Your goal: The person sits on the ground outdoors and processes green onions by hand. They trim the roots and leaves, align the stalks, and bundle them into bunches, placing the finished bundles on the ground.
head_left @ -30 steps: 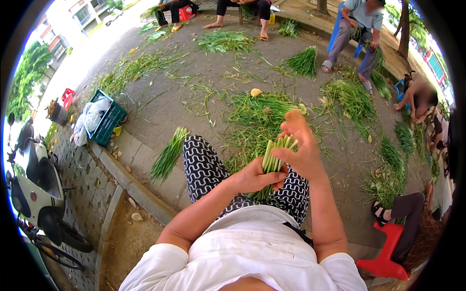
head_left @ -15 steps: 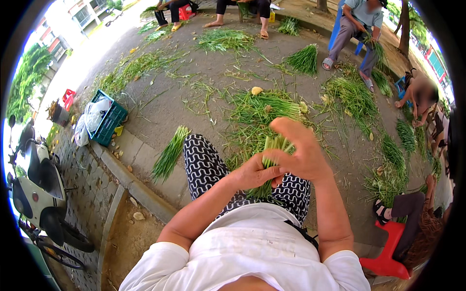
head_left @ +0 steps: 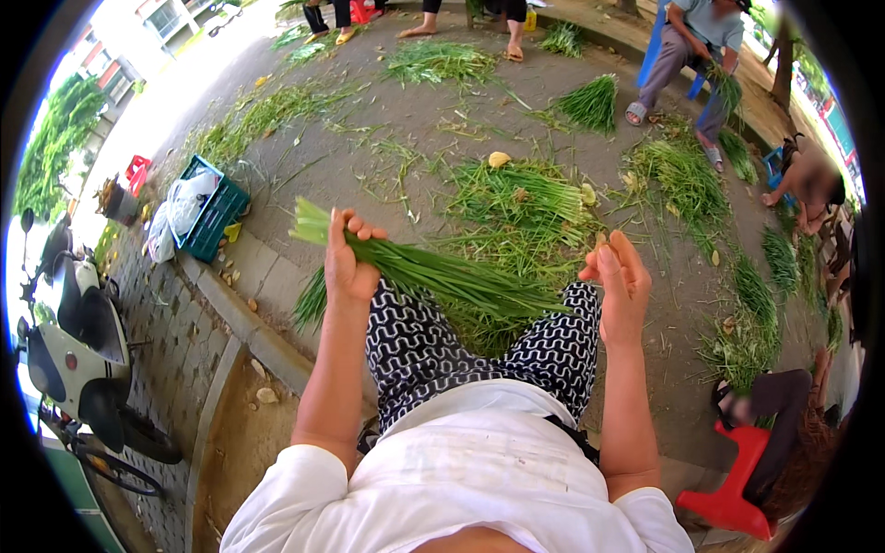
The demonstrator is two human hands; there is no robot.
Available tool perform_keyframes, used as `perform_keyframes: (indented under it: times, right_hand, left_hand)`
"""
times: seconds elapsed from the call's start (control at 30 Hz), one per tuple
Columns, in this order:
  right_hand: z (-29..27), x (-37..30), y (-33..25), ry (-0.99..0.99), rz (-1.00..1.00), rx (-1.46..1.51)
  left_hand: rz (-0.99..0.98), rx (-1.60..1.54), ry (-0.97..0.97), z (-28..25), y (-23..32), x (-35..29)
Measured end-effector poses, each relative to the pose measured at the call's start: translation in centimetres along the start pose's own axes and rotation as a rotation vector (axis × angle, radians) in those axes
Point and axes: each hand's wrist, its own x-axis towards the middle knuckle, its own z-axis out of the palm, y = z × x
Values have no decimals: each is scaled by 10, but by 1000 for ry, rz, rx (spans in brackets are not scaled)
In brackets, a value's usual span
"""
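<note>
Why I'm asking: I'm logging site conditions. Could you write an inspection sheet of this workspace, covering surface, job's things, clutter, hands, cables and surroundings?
Surface: grey pavement, strewn with green stalks.
Job's things: long green bunch, pale ends to the picture's left; loose green heap on the ground ahead; second bunch on the ground at left, partly hidden.
Clutter: teal crate with white plastic bags; yellowish leaf at the heap's edge.
Hands: left hand grips the long bunch; right hand is off it, anything pinched too small to tell.
Cables: nothing seen.
Surroundings: parked scooter at left; person seated on a blue chair; red stool at lower right.
</note>
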Motion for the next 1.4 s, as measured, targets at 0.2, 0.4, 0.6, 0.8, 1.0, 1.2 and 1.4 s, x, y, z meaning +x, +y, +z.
perform_keyframes:
  times: [0.2,0.4,0.6,0.8,1.0,1.2,1.4]
  right_hand:
    - [18,-25,34,-158,92,-76]
    - [24,-37,67,-270,237,-161]
    - [21,-44,90,-352,305,-250]
    - [25,-49,105,-414,376,-348]
    - [30,-57,117,-501,409,-350]
    - [31,-64,124,-538,412,-405]
    - [31,-69,122,-561,431,-448]
  left_hand:
    - [115,-46,363,-144,10,-31]
    - [146,-229,440,-193,43,-45]
    - [199,-229,514,-221,65,-56]
    - [209,-256,565,-238,64,-61]
    - [117,-334,617,-246,57,-61]
    - [49,-264,730,-240,40,-59]
    - [28,-273,806,-256,26,-64]
